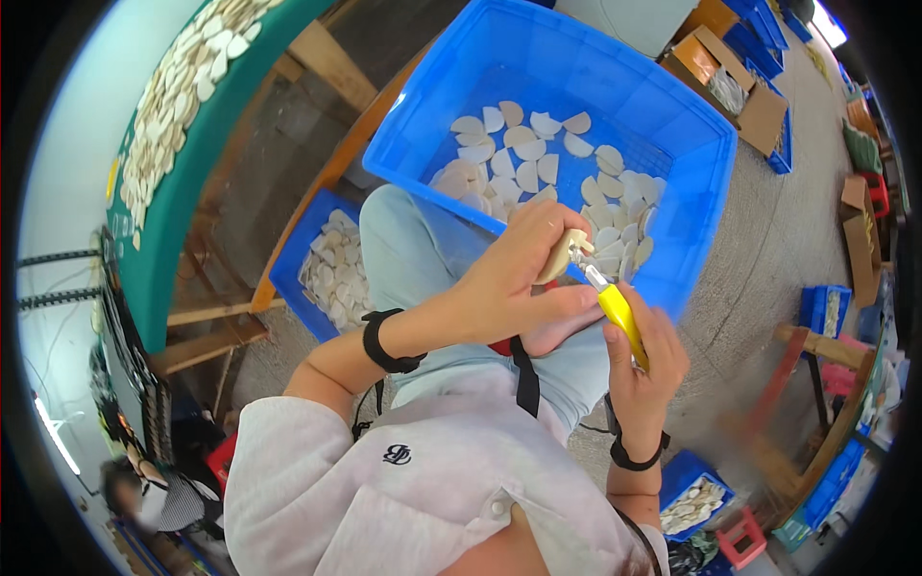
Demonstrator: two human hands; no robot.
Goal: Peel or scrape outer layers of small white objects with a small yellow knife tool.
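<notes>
My left hand [523, 274] is closed on a cream-coloured flat piece [560, 257] with a rounded edge and a notched end. Its thumb points toward my right hand [645, 360], which grips a yellow-handled utility knife [624, 322]. The knife's metal end meets the notched end of the piece; the exact contact is too small to make out. Both hands are above the near edge of a large blue plastic bin [706, 163]. Inside it lie many pale half-round pieces [528, 149] like the one I hold.
At my left knee stands a smaller blue bin [288, 264] of similar pieces. A green table [154, 288] at far left carries a heap of them [178, 115]. Cardboard boxes [711, 72] are at the far right. A blue bin [682, 470] and red stool [741, 538] stand at lower right.
</notes>
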